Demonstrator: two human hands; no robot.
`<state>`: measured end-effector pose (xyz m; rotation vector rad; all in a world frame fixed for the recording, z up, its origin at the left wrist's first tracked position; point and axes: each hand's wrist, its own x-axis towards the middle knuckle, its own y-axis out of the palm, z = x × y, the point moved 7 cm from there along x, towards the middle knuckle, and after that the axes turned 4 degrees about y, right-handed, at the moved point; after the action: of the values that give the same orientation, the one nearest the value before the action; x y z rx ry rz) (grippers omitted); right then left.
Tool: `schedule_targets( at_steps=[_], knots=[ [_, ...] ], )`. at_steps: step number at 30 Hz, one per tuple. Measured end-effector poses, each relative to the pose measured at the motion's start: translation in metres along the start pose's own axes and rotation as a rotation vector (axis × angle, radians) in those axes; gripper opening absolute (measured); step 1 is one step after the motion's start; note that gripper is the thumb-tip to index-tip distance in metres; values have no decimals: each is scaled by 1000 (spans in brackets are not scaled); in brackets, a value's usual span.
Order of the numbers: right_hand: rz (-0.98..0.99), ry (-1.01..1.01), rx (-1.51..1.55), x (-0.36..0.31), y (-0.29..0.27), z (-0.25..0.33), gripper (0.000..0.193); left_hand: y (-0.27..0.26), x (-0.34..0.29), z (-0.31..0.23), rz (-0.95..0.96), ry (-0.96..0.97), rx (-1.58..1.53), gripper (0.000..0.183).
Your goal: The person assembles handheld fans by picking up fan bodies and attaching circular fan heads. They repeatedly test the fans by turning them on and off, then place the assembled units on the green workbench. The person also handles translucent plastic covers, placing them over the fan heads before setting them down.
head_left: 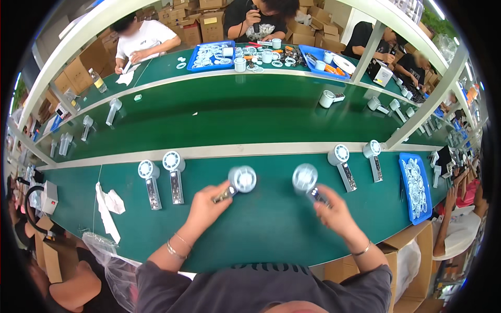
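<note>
Left hand (207,207) is curled snugly round the handle (223,196) of one white-headed unit (242,179); a second unit (305,178) is gripped by its handle in the right hand (334,213) (blurred, so exact finger contact can't be told). Both are held just either side of 12 o'clock, by the handles, presumably so the round heads are left uncovered. Similar pairs are laid on the green bench (250,237) around 10–11 (176,182) and 1–2 (345,171), handles toward 6, likely for easy reach.

The held fans (243,179) look whitish, the workbench (261,224) green, a tray (419,219) blue.
</note>
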<state>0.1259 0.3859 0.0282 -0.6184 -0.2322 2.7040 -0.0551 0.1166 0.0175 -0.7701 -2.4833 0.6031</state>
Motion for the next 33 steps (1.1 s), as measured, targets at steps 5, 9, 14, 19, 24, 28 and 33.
schedule_targets(
  at_steps=[5,9,14,19,24,28,33],
  knots=[
    [-574,-1435,350,-120,-42,115,43,-79,-1,-133,-854,498,-556,20],
    [-889,-1324,315,-97,-1,136,42,-82,-8,-153,-1171,819,-421,34],
    [-695,-1656,694,-111,-4,149,39,-91,-36,-162,-1477,958,-360,38],
    [-672,-1765,855,-114,-6,132,45,-90,-38,-151,-1444,1147,-710,34],
    [-827,-1650,569,-101,6,139,49,-82,-37,-156,-1273,1133,-614,43],
    [-499,-1579,1209,-84,-3,133,46,-85,-15,-161,-1264,827,-328,44],
    [612,-1407,1031,-100,-19,179,42,-88,19,-168,-23,727,-1823,58]
  ],
)
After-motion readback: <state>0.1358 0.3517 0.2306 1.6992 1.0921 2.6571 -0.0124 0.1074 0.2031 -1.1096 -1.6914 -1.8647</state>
